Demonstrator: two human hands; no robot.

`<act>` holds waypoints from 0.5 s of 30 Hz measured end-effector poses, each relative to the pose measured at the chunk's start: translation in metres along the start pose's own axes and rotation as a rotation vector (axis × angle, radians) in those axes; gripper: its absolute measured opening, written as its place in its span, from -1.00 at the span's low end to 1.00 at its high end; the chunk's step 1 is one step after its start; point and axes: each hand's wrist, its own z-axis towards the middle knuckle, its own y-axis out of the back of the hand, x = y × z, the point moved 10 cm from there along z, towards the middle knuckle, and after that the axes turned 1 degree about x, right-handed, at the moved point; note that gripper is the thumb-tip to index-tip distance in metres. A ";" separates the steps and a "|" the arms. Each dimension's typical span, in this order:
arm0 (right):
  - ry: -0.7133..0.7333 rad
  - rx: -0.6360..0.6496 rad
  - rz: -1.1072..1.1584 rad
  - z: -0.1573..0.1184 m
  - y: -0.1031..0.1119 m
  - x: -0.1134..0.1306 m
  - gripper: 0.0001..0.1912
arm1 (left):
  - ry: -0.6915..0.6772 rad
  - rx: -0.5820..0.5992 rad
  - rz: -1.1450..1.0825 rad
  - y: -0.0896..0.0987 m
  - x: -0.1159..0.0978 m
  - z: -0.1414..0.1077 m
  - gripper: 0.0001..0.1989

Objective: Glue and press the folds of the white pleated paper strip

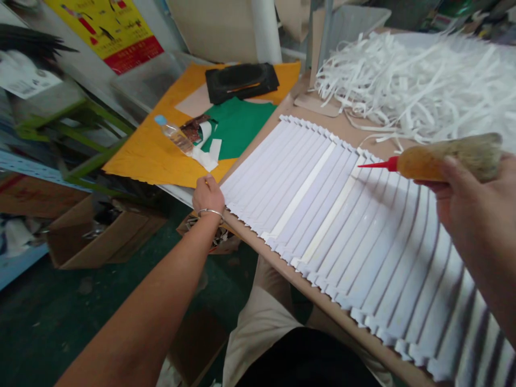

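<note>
My right hand [463, 199] is wrapped round a glue bottle [427, 160], its yellowish body smeared and its thin red nozzle pointing left. The nozzle tip hovers over or touches a row of overlapping white folded pieces [363, 236]; I cannot tell which. Two narrow cream strips [332, 217] run across that row, near the nozzle. At the row's far left end, my left hand [208, 196] is closed beside the brown board's corner, a bracelet on its wrist. Whatever its fingers hold, if anything, is hidden.
A heap of white strips [419, 80] covers the board's back right. Leftward, a yellow sheet [141, 153] carries a green sheet [242, 126], a black flat piece [242, 81] and a clear bottle [175, 134]. Cardboard boxes [92, 236] and a green metal frame [72, 121] stand lower left.
</note>
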 end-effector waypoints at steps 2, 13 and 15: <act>-0.077 0.066 0.120 0.028 -0.015 -0.025 -0.59 | -0.001 0.001 -0.004 0.001 -0.001 0.000 -0.51; -0.136 0.052 0.196 0.066 -0.032 -0.073 -0.57 | 0.011 0.022 0.023 0.002 0.001 0.000 -0.51; -0.141 0.039 0.171 0.067 -0.031 -0.075 -0.55 | 0.011 0.023 0.026 0.002 0.001 -0.001 -0.51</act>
